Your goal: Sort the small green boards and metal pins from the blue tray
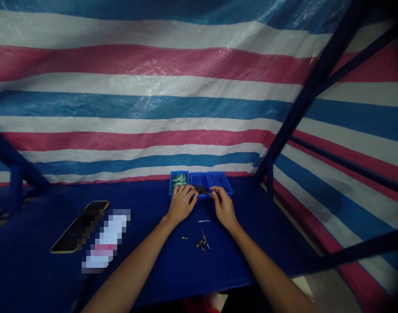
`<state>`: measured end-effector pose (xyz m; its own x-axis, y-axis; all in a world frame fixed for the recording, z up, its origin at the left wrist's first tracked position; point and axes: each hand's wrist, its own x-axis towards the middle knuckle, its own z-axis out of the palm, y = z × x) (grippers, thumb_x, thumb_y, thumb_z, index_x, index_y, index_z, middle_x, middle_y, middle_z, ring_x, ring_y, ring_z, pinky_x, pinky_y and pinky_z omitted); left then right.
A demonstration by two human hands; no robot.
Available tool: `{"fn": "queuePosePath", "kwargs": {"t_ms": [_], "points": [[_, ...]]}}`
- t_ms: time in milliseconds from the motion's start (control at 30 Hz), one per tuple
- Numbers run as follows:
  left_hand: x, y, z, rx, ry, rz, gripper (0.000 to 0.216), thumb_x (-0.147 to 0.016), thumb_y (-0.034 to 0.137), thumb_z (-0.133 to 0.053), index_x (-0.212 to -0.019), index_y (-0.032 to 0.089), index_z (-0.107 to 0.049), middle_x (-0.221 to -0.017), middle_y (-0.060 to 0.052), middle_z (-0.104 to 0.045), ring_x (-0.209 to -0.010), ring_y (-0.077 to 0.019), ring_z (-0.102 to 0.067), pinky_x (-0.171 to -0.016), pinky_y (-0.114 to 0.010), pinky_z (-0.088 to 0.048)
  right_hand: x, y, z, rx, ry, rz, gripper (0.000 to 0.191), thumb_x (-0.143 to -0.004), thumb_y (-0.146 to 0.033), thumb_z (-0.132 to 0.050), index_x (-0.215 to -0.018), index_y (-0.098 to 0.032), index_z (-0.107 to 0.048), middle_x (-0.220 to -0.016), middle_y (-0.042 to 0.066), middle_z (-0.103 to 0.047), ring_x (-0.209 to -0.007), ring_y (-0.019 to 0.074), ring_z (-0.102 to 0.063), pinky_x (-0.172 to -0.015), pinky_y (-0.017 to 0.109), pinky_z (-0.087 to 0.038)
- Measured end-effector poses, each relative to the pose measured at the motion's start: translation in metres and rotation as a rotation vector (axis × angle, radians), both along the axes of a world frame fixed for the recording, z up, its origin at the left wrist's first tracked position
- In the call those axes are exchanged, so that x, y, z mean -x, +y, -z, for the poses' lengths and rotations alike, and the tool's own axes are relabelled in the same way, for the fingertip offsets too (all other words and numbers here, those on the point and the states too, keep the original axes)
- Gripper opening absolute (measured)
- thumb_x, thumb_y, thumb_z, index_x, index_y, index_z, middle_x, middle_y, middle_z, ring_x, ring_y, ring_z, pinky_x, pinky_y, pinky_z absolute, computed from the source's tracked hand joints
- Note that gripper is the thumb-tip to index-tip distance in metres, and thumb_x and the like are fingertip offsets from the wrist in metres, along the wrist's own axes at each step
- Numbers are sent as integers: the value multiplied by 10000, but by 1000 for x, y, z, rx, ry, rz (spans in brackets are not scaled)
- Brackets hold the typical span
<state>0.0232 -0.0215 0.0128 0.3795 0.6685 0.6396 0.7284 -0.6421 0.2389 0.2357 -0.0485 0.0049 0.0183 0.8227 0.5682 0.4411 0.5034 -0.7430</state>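
My left hand (182, 202) rests with curled fingers at the front edge of three small blue trays (220, 178), just below the left one, which holds something green (179, 179). My right hand (222, 204) is pinched at the front of the middle tray, next to a heap of small dark metal parts (202, 189). What either hand holds is too small to make out. On the blue table (159, 265) between my forearms lie a thin pin (204, 221), a tiny part (185, 238) and a small cluster of metal pieces (202, 243).
A phone (75, 230) lies face up at the left, with a blurred-out white object (105, 243) beside it. A striped tarp (153, 95) walls the back and right. Dark blue frame bars (303, 104) cross at the right and left. The table's front edge is near me.
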Motion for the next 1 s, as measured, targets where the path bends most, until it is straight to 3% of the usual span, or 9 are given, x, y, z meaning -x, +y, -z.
{"fn": "queuePosePath", "kwargs": {"t_ms": [167,433,633,1000], "points": [[0,0,-1,1,3,-1,247,-1102,300,-474,-1061,247,-712,-1152,-47,-702,-1058,-231,-613,-955,-437,-426,0,-2,0,50,-8,-5,265,-1105,-390,-463,-1219,-250,-657,-914,35,-690,-818,215,-678,-801,341,-538],[0,-1,-1,-5,11,3,247,-1102,293,-475,-1045,241,-710,-1148,-50,-707,-1055,-237,-613,-943,-440,-423,-1,1,1,1,-12,22,252,-1086,-393,-527,-1235,-232,-652,-1110,82,-720,-977,239,-689,-895,365,-548],[0,-1,-1,0,20,-7,237,-1098,287,-486,-1051,245,-715,-1153,-45,-707,-1054,-230,-618,-943,-430,-420,-2,1,-3,-63,-77,1,303,-1127,-365,-432,-1232,-254,-693,-1125,84,-672,-1055,241,-661,-955,379,-520],[-1,-1,-2,-2,31,-6,245,-1103,289,-477,-1048,237,-710,-1152,-46,-706,-1054,-232,-609,-946,-434,-411,-3,2,-1,-33,-70,12,352,-1147,-371,-350,-1080,-239,-669,-1052,69,-641,-984,225,-633,-926,362,-498]]}}
